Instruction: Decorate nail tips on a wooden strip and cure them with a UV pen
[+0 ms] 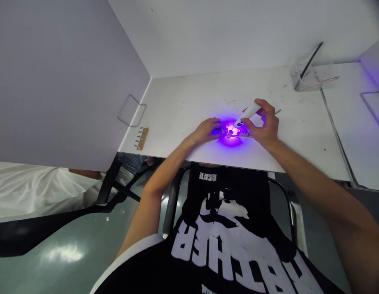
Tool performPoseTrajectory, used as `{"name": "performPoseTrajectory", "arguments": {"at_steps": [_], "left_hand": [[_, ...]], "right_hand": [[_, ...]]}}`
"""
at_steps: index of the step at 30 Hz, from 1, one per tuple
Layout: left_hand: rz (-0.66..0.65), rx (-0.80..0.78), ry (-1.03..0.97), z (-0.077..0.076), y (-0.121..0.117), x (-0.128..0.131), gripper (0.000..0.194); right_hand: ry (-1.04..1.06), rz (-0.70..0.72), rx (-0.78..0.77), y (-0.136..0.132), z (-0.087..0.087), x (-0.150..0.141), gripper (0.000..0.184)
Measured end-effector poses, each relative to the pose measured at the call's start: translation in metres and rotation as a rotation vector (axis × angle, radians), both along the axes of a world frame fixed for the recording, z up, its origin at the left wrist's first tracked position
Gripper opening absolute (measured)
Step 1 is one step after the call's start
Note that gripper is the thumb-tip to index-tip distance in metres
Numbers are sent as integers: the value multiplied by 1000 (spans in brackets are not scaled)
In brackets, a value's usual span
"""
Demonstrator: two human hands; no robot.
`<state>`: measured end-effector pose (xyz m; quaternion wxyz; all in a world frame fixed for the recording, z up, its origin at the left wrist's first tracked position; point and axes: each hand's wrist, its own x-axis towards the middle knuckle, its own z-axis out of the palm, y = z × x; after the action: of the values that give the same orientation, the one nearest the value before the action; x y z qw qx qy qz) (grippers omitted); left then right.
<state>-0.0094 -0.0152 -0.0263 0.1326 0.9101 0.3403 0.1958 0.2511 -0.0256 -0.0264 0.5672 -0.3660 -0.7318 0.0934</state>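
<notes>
My right hand (267,124) is closed round a white handheld UV lamp (249,113), its head tilted down to the left. Purple light from it falls on a narrow strip with small pieces along it (229,131), lying low at the white table. Glare hides the detail of those pieces. At the strip's left end is my left hand (207,130), its fingers curled and closed on that end. The right hand's lower fingers are near the strip's other end; whether they touch it I cannot tell.
A tan strip with several small pegs (142,139) lies at the left of the white table (177,98). Far right stands a clear holder (310,79) with thin tools. Partition panels (61,73) with wire loops (131,110) border the table. Another person's white clothing (39,190) shows at left.
</notes>
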Motion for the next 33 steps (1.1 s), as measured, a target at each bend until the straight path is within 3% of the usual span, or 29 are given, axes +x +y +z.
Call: {"name": "performPoseTrajectory", "arguments": {"at_steps": [9,26,33], "left_hand": [[28,-55,-6,5,-3,1,30],[2,-72,-27,13,-6,3,33],[20,-60,-25,7,-3,2,32]], "right_hand": [[4,10,-74,1,-10,-2,71],[6,28,-46,-7,-8,-3,71],[-2,61,-92,-6,-5,-5,69]]}}
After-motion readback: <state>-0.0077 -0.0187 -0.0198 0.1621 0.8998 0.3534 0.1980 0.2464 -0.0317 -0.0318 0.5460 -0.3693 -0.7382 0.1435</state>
